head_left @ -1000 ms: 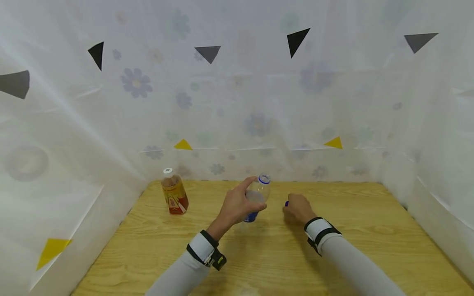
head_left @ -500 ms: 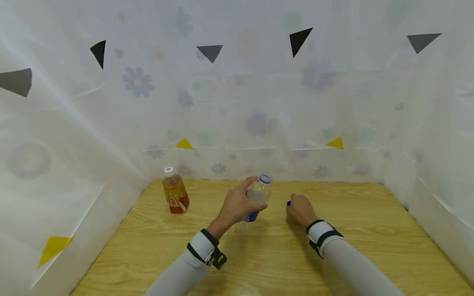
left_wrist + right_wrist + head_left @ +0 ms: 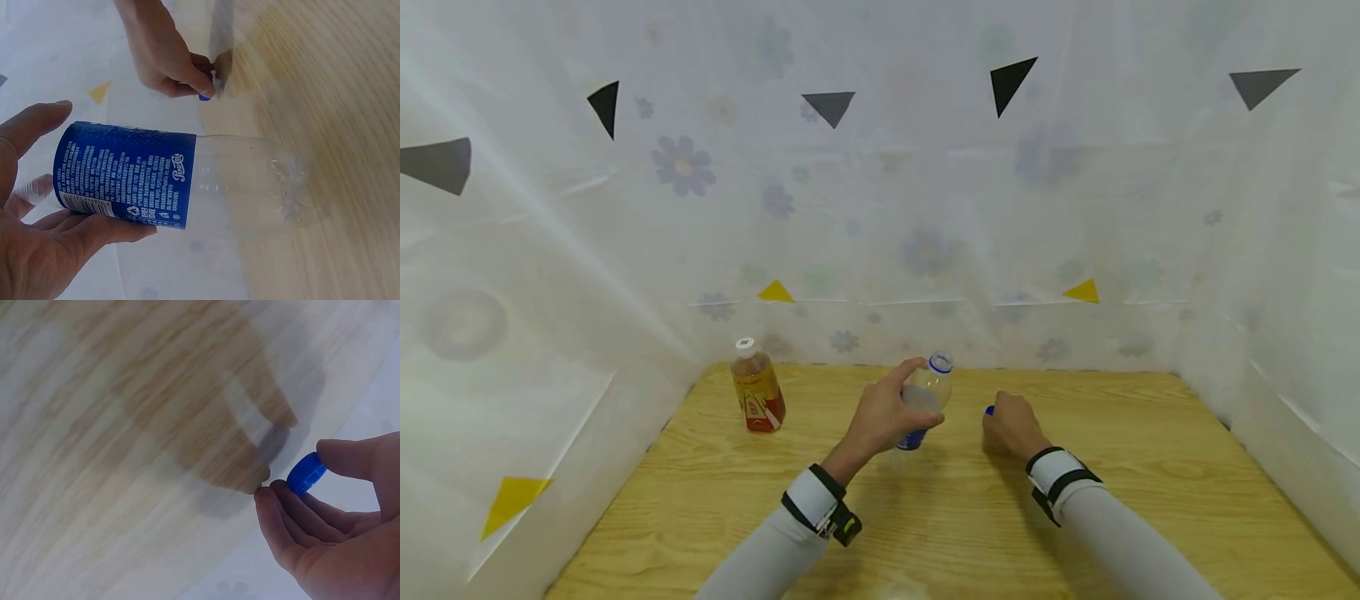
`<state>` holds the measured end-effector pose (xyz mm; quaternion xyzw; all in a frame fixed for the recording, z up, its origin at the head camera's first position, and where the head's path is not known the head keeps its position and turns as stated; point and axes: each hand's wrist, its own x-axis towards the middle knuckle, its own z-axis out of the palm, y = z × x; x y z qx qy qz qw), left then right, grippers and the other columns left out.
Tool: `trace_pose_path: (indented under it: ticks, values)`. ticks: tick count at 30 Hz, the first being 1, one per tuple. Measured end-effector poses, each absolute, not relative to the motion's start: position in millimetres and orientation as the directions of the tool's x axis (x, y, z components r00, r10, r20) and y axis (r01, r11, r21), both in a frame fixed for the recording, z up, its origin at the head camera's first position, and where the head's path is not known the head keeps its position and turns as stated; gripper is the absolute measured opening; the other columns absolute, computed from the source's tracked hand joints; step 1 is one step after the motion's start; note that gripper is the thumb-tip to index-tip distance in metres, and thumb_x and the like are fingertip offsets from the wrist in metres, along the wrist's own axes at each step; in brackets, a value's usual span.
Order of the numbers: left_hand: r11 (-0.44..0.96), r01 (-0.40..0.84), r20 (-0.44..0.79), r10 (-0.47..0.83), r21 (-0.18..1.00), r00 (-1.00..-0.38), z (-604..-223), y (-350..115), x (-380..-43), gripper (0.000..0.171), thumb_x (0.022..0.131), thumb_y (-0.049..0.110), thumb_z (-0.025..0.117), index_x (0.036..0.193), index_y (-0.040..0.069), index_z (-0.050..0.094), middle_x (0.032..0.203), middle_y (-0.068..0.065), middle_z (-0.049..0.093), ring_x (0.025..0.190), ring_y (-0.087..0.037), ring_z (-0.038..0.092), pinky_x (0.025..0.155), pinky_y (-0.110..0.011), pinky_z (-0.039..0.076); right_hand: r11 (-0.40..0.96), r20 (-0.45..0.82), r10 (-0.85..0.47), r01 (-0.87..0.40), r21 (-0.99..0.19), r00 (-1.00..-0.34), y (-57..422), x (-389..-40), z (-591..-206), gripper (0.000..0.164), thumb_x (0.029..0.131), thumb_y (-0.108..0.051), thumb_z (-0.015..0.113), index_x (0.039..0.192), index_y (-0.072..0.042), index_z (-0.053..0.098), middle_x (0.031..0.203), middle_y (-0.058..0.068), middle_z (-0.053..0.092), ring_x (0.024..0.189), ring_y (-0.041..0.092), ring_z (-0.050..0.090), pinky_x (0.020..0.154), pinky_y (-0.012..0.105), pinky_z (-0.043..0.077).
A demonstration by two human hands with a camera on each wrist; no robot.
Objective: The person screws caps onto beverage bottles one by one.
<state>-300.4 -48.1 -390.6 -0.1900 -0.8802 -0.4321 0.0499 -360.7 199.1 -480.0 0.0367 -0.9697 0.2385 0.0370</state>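
Observation:
My left hand point(image 3: 886, 412) grips a clear plastic Pepsi bottle point(image 3: 934, 385) around its upper part, thumb on one side and fingers on the other. The bottle is uncapped, looks empty and leans a little, its mouth towards the back right. In the left wrist view its blue label point(image 3: 128, 175) faces the camera and the clear base points at the table. To the right, low over the tabletop, my right hand point(image 3: 1015, 425) pinches a blue bottle cap point(image 3: 306, 473) between thumb and fingers. The right fingertips point(image 3: 265, 494) are right at the table surface, above their reflection.
At the back left of the wooden table point(image 3: 925, 533) stands a capped bottle of reddish-brown drink point(image 3: 758, 392) with a yellow and red label. Pale sheeting point(image 3: 865, 208) with flower prints and triangle stickers walls the table at the back and both sides.
The head view has turned slightly, so everything sits a little further right in it. Both hands keep their holds on the bottle and the cap.

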Motion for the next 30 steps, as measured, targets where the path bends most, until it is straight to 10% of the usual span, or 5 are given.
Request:
trace_pose_path:
  ticks: [8, 15, 30]
  values:
    - [0.557, 0.382, 0.251, 0.299, 0.737, -0.920, -388, -48, -299, 0.078, 0.081, 0.034, 0.085, 0.150, 0.024, 0.049, 0.123, -0.021, 0.069, 0.104, -0.037, 0.070, 0.072, -0.046, 0.058, 0.867, 0.104, -0.035, -0.082, -0.491, -0.994, 200, -356, -474, 0.020, 0.092, -0.003, 0.053, 0.072, -0.001, 0.047, 0.063, 0.004, 0.040, 0.054, 0.018, 0.042, 0.049, 0.030, 0.033]
    - [0.554, 0.402, 0.269, 0.308, 0.729, -0.913, -389, -48, -298, 0.077, 0.082, 0.030, 0.084, 0.150, 0.020, 0.049, 0.123, -0.023, 0.068, 0.103, -0.038, 0.070, 0.070, -0.045, 0.058, 0.849, 0.211, -0.080, -0.178, -0.497, -0.974, 203, -352, -463, 0.033, 0.096, -0.005, 0.056, 0.120, 0.017, 0.059, 0.107, 0.036, 0.067, 0.092, 0.046, 0.068, 0.076, 0.051, 0.057]
    - [0.543, 0.398, 0.262, 0.312, 0.740, -0.913, -390, -48, -299, 0.076, 0.082, 0.033, 0.085, 0.149, 0.025, 0.050, 0.120, -0.022, 0.069, 0.101, -0.036, 0.070, 0.068, -0.042, 0.057, 0.828, 0.257, -0.021, -0.161, -0.537, -0.966, 205, -346, -462, 0.025, 0.095, -0.010, 0.055, 0.107, 0.011, 0.059, 0.087, 0.023, 0.066, 0.066, 0.026, 0.060, 0.056, 0.035, 0.047]
